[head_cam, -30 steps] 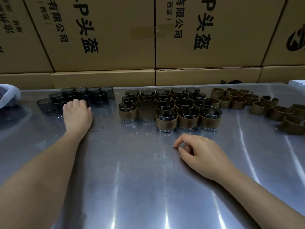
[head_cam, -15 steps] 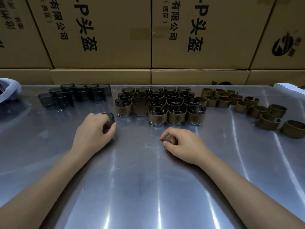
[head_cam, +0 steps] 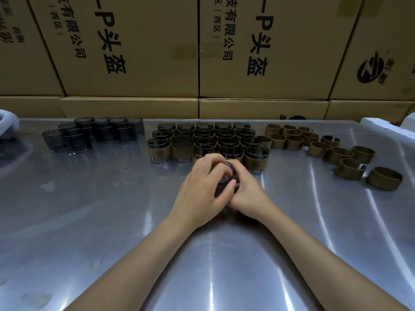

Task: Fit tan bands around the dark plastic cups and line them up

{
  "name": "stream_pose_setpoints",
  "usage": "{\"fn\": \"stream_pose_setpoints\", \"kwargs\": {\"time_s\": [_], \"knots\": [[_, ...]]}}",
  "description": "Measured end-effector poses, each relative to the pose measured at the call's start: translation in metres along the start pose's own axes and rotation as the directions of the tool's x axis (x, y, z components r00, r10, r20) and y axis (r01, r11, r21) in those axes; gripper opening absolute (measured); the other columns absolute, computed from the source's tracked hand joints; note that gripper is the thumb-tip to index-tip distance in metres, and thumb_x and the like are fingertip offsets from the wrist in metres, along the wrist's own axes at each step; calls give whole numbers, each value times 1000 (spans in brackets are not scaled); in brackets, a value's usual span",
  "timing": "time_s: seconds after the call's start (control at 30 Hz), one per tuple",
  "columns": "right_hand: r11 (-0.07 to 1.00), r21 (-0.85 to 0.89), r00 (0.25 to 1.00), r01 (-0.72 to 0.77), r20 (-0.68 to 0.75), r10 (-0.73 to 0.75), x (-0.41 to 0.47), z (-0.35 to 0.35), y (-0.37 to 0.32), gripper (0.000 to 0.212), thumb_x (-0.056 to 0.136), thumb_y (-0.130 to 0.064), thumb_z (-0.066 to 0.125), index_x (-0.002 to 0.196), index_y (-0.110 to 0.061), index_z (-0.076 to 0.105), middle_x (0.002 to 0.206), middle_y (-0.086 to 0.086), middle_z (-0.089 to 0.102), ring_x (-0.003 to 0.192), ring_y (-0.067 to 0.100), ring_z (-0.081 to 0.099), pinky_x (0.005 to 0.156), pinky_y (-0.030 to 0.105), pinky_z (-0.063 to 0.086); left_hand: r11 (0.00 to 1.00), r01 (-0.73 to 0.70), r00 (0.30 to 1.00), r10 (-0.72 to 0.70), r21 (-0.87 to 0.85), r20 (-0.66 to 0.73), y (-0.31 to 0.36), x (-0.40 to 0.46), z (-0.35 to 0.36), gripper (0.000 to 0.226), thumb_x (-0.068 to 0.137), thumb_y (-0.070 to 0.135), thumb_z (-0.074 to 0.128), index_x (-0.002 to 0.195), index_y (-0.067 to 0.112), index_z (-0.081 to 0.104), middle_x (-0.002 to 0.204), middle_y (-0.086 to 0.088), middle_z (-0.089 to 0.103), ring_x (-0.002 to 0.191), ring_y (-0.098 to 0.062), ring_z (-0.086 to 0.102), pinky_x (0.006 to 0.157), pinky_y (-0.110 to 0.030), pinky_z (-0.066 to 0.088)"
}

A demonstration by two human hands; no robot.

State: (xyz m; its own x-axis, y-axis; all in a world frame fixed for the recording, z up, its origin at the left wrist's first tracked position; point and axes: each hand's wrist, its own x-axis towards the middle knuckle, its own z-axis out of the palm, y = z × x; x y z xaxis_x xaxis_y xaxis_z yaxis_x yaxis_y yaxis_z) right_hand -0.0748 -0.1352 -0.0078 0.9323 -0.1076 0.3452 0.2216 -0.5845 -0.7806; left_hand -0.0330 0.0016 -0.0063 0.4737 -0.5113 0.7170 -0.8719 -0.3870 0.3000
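Head view: both hands meet at the middle of the metal table, just near of the banded cups. The left hand curls its fingers and thumb round a dark cup. The right hand lies against it, partly hidden; its grip cannot be told. Bare cups stand far left. Loose tan bands lie far right. Cardboard boxes rise behind.
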Motion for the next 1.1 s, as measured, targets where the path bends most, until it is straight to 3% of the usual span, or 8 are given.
{"fn": "stream_pose_setpoints", "kwargs": {"time_s": [0.07, 0.17, 0.3, 0.4, 0.57, 0.77, 0.97, 1.1], "knots": [[998, 68, 999, 3, -50, 1, 1, 1, 3, 58, 72, -8, 74, 117, -34, 49, 103, -16, 64, 93, 17, 66, 79, 51, 56, 990, 78, 995, -85, -114, -57, -3, 1, 2, 48, 80, 41, 61, 119, 14, 56, 131, 1, 44, 124, -8, 41, 103, -12, 30], [992, 127, 995, 7, -98, 6, 5, 1, 8, 64, 66, -8, 79, 114, -34, 46, 102, -22, 63, 96, 13, 66, 83, 47, 56, 887, 290, 956, -281, -359, 80, -8, 5, 4, 84, 67, 56, 67, 140, 24, 40, 139, 11, 44, 128, 3, 41, 105, -11, 32], [989, 148, 993, 20, -119, -2, 6, -1, 12, 61, 61, -17, 75, 110, -35, 44, 100, -22, 62, 98, 6, 63, 89, 38, 54, 806, 337, 941, -285, -487, 181, -11, 8, 7, 57, 67, 55, 69, 119, 45, 50, 116, 24, 63, 112, 6, 58, 95, -16, 45], [993, 117, 992, 34, -128, -19, 5, 0, 10, 61, 61, -17, 73, 113, -32, 44, 99, -14, 64, 97, 13, 65, 87, 45, 53, 782, 329, 944, -290, -529, 158, -10, 8, 7, 52, 66, 49, 73, 113, 36, 54, 105, 23, 65, 103, 1, 63, 89, -16, 48], [997, -33, 989, 63, -133, -67, 1, 2, -1, 58, 63, -26, 71, 100, -54, 38, 101, -13, 62, 96, 12, 63, 80, 44, 53, 711, 369, 909, -410, -598, 73, 1, 11, 12, 50, 62, 33, 82, 99, 16, 53, 87, 12, 63, 83, 0, 63, 73, -14, 48], [983, -146, 991, 113, -60, -123, -2, 4, -6, 56, 68, -33, 79, 105, -41, 38, 106, -12, 59, 97, 11, 61, 76, 44, 53, 515, 449, 786, -616, -730, 49, 7, 11, 12, 30, 79, 29, 78, 87, 9, 57, 74, 8, 62, 69, 1, 62, 61, -13, 48], [987, -125, 991, 105, -68, -114, -1, 3, -4, 63, 67, -23, 82, 112, -42, 42, 104, -10, 62, 95, 9, 62, 79, 42, 53, 339, 489, 689, -715, -804, 118, 4, 15, 12, 32, 96, 34, 57, 67, 20, 52, 69, 5, 60, 74, -12, 59, 71, -31, 48], [997, -42, 992, 68, -100, -72, 0, 1, -2, 65, 62, -22, 84, 106, -48, 44, 98, -14, 64, 94, 5, 62, 81, 40, 54, 197, 494, 663, -715, -847, 220, 2, 17, 7, 28, 99, 31, 52, 79, 12, 61, 82, -11, 65, 82, -25, 65, 74, -40, 54]]}}
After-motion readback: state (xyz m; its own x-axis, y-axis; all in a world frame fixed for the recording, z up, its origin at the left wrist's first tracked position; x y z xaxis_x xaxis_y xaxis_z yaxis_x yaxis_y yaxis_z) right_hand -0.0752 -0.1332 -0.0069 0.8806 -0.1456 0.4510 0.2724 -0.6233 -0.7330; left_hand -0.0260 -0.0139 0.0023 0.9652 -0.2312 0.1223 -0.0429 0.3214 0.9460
